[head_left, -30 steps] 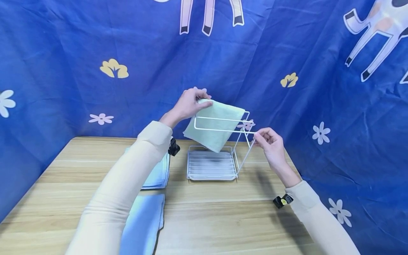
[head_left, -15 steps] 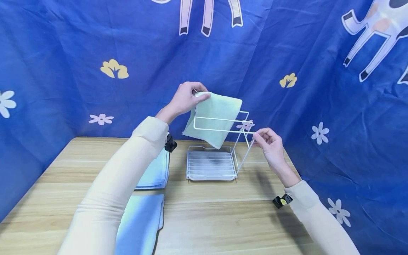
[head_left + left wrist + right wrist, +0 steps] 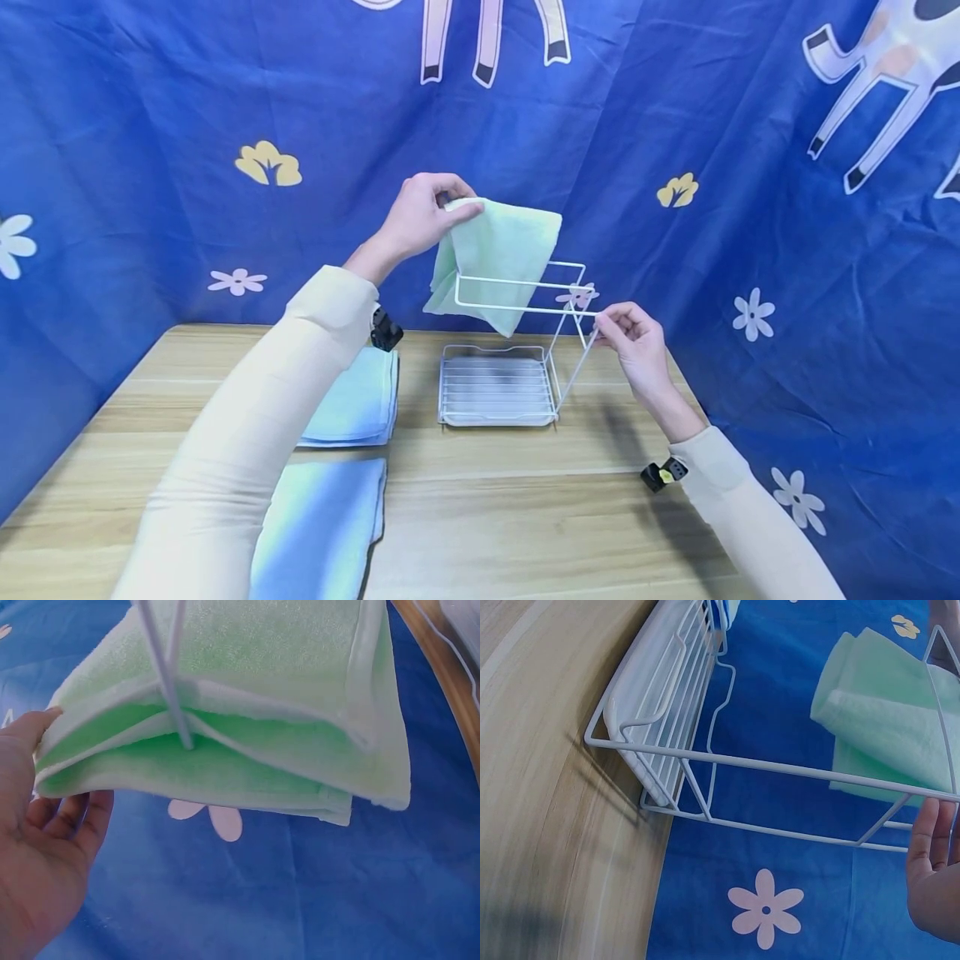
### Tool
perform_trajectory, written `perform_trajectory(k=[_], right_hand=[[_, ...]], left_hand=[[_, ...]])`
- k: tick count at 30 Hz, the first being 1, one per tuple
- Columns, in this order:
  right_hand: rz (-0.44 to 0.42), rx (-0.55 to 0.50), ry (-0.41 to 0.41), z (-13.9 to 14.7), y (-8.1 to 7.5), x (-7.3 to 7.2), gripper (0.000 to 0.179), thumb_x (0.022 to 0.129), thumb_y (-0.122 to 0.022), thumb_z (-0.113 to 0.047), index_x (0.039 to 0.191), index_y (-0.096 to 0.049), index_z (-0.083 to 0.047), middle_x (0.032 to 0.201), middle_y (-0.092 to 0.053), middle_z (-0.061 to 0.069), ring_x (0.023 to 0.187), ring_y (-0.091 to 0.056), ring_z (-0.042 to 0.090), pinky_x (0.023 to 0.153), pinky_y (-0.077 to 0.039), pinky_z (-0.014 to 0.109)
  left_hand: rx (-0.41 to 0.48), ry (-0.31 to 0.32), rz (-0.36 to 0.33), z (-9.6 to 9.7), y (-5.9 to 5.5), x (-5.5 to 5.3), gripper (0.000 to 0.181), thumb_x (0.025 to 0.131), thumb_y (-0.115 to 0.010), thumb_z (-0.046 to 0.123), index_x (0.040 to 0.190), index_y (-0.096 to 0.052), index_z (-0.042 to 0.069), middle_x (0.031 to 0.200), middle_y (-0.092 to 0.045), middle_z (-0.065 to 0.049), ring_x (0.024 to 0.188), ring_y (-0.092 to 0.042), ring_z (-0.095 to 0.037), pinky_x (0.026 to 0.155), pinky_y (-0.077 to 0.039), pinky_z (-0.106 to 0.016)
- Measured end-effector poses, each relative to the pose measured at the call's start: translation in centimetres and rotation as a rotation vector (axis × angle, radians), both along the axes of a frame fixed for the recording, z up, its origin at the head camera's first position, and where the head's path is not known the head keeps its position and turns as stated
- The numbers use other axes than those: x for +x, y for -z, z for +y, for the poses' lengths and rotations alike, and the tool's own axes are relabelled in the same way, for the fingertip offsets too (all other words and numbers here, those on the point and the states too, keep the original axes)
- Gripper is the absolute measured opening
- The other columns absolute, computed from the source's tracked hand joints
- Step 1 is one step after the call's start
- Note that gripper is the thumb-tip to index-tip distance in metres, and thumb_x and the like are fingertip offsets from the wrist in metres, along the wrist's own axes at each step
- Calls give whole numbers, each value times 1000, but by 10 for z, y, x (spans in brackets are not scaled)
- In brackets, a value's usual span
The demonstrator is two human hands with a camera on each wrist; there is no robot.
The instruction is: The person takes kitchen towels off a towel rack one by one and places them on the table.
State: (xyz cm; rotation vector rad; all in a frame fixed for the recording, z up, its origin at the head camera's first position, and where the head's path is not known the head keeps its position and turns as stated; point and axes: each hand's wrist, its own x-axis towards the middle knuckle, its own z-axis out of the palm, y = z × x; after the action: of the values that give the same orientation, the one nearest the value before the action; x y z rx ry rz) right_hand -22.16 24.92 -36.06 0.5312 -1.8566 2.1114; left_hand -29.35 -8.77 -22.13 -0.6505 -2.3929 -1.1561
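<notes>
My left hand (image 3: 427, 212) pinches a folded pale green towel (image 3: 513, 242) by its upper left corner, thumb in front. The towel hangs in the air at the rack's upper arms, and its layers gape apart in the left wrist view, where a white bar (image 3: 166, 682) overlaps the opening. With thumb and fingers, my right hand (image 3: 636, 342) holds the upper right corner of the white wire rack (image 3: 525, 309). In the right wrist view, fingers (image 3: 924, 832) lie against the rack's bar. At the rack's base is a slatted shelf with a pale tray (image 3: 498, 421).
A stack of light blue cloths (image 3: 352, 400) lies left of the rack, with a blue cloth (image 3: 322, 517) nearer the front, partly behind my left sleeve. The wooden table (image 3: 540, 533) ends at a blue patterned curtain (image 3: 360, 108) behind and on both sides.
My left hand has moved up and to the left, lifting the green towel with it, and the towel's folds have spread. The right hand and the rack have stayed nearly still.
</notes>
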Motion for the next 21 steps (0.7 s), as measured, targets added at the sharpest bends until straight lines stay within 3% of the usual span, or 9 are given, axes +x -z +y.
perform_trajectory(k=[13,21], right_hand=[[1,-16,-14,-1,-2,1,12,97,-77,-12,97,-68,-4,82,-73,-1,71,-72,10,71,-63,25],[1,-8,-11,0,-2,1,13,98,-76,-12,98,-67,-3,82,-73,-2,73,-71,8,72,-62,24]], left_hand=[[28,-44,-37,-11,-13,9,26,100,-75,31,108,-79,7,96,-71,-7,76,-54,-13,67,-42,-23],[121,-71,-62,-20,-22,13,25,98,-77,33,107,-80,9,89,-70,10,72,-62,-7,66,-45,-23]])
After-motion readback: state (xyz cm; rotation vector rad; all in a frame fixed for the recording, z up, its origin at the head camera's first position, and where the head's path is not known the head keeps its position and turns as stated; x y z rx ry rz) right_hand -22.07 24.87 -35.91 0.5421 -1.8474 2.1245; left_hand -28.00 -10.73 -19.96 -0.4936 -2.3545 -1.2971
